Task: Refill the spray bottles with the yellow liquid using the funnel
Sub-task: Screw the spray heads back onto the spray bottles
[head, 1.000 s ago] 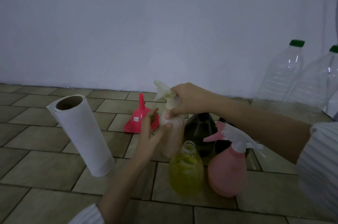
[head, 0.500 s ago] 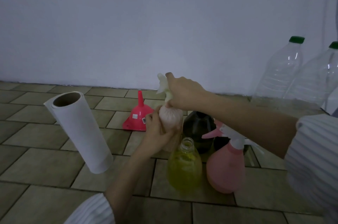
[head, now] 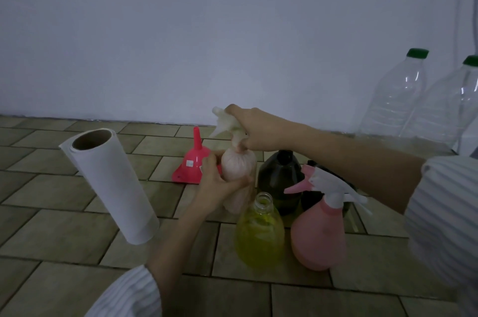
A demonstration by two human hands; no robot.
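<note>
A pale translucent spray bottle stands at the middle of the tiled counter. My left hand grips its body from the left. My right hand grips its white trigger head from above. A pink funnel rests mouth down just behind my left hand. In front stands an uncapped bottle of yellow liquid. A pink spray bottle with a white and pink trigger head stands to its right.
A paper towel roll stands at the left. A dark bottle sits behind the yellow one. Two large clear bottles with green caps stand against the white wall at the right.
My left hand has closed round the pale bottle's body. My right hand has turned on the trigger head, and the head now points left and up.
</note>
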